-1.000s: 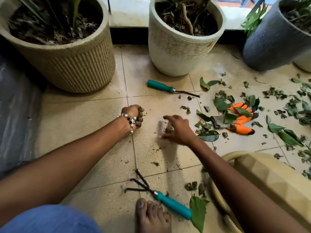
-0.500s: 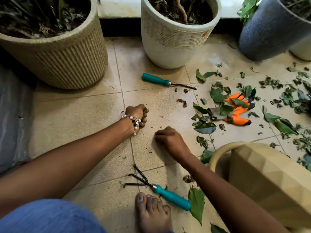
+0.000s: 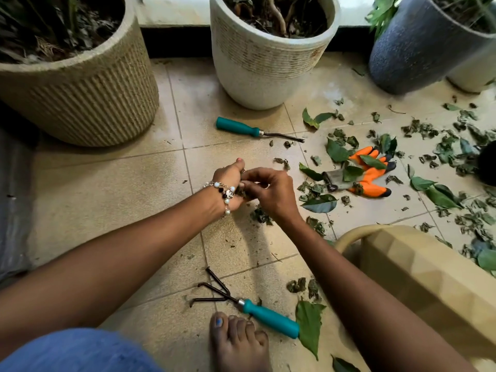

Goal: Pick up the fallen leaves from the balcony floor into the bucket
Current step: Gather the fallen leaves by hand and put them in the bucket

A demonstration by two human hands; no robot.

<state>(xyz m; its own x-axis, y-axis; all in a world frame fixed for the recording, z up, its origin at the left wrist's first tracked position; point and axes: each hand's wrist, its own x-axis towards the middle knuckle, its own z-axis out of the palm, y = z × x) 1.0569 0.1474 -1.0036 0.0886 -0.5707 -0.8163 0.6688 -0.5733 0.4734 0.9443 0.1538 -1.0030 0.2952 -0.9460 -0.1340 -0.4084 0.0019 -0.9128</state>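
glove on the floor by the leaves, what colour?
Orange fingers with black tips and a grey cuff; the glove shows best in the head view, partly covered by green leaves.

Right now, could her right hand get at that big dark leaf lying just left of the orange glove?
Probably yes. The right hand is near the dark leaf, with only bare tile and crumbs between them. But both hands are busy with leaf bits against the left hand, so it would have to let go first.

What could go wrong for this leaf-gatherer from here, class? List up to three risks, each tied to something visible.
1. Dry leaf bits held between left hand and right hand may crumble and drop; some already lie below.
2. The bare foot is beside the teal-handled claw rake, so its prongs could jab it.
3. Leaves covering the orange gloves may be missed.
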